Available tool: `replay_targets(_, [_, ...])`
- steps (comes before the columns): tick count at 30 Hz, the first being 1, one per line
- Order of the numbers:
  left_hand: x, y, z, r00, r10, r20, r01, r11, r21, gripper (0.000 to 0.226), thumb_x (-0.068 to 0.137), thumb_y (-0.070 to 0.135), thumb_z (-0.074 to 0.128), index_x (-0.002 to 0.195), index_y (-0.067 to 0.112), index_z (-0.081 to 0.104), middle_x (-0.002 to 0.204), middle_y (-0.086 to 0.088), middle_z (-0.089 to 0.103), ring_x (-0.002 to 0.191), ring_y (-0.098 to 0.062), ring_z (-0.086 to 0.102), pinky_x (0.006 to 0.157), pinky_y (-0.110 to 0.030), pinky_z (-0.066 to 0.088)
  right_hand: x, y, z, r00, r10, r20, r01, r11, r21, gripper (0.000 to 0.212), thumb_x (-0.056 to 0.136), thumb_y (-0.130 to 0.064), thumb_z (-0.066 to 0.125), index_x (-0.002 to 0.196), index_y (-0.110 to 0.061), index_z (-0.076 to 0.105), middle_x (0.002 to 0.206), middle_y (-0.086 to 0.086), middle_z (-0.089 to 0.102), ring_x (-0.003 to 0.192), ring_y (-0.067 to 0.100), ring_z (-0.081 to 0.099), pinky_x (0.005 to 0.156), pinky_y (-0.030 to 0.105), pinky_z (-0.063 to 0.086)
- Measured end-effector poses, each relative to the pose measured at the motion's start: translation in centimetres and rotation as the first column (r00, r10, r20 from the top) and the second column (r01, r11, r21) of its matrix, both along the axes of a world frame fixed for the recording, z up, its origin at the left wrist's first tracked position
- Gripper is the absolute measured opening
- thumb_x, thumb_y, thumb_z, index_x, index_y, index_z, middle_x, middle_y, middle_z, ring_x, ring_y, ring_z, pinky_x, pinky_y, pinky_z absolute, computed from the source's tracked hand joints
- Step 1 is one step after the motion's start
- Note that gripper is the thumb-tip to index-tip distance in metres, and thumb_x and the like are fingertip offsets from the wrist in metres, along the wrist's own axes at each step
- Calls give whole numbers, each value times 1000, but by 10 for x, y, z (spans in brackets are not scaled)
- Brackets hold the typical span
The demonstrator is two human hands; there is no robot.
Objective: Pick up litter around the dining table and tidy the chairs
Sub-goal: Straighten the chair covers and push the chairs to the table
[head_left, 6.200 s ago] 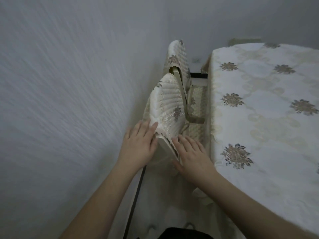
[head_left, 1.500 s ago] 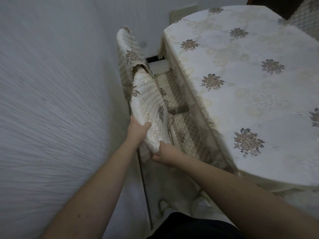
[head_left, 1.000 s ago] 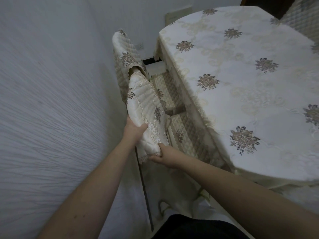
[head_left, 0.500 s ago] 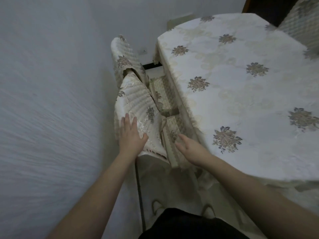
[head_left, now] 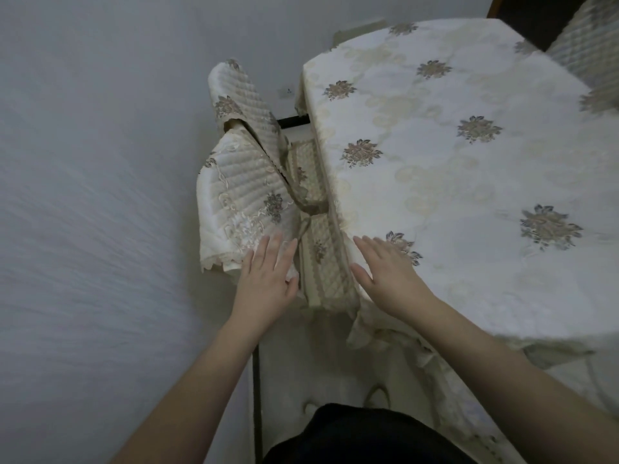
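Presently, your left hand (head_left: 266, 279) lies flat, fingers straight and close together, on the lower edge of the near chair's quilted back cover (head_left: 239, 202). Your right hand (head_left: 388, 271), fingers straight and slightly spread, holds nothing beside the cloth-covered dining table (head_left: 469, 182). Behind the near chair stands a second covered chair (head_left: 241, 98), against the wall (head_left: 93, 162).

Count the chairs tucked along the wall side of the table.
2. The near chair has the left hand flat on its backrest cover. The far chair stands behind it by the wall. Others may be hidden beyond the table.
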State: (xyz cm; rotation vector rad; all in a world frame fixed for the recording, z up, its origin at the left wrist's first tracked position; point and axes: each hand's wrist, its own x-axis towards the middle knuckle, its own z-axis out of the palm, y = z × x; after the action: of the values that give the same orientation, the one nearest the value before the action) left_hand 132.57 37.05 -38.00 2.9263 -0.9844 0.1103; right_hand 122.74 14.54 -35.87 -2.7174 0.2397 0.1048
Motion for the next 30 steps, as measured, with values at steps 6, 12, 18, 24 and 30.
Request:
replay_targets(6, [-32,9,12,1000,21,23,-21,1000,-15,59,96,43,31,152,26,24,160,-5,18,148,-25,8,117,-50,16,-30,10,3,998,17,58,-13,996,-84,72,90,-56,5,150,-22,26,157,-4,22,147,20,8,118,40,4])
replay_targets(12, [-79,16,13,999,-1,45,4,996,-84,56,100,43,29,152,26,20,160,-4,19,148,-21,9,117,-47,16,-74,19,2,997,-23,78,33,991,-131,78,91,-60,-3,146,-21,36,154,-2,32,145,24,19,116,43,15])
replay_targets(18, [-133,33,8,996,-83,-24,80,992,-101,59,98,46,25,153,27,14,161,-2,13,148,-19,3,119,-44,10,-139,40,9,991,-131,19,132,980,-151,54,101,-45,20,152,-27,14,159,-9,10,147,15,-2,118,36,1])
replay_targets(24, [-191,27,3,981,-156,-116,142,982,-122,60,99,49,22,153,30,6,162,1,7,148,-17,-1,120,-41,6,-214,44,15,983,-177,-43,167,970,-174,58,100,-50,17,152,-26,11,160,-8,6,146,14,-5,117,36,-4])
replay_targets(30, [-225,6,19,962,-266,-66,258,959,-115,62,97,50,21,154,26,13,161,6,12,148,-16,2,120,-42,6,-277,32,26,956,-293,-3,287,938,-194,62,97,-54,11,152,-26,10,160,-8,4,146,13,-6,117,36,-3])
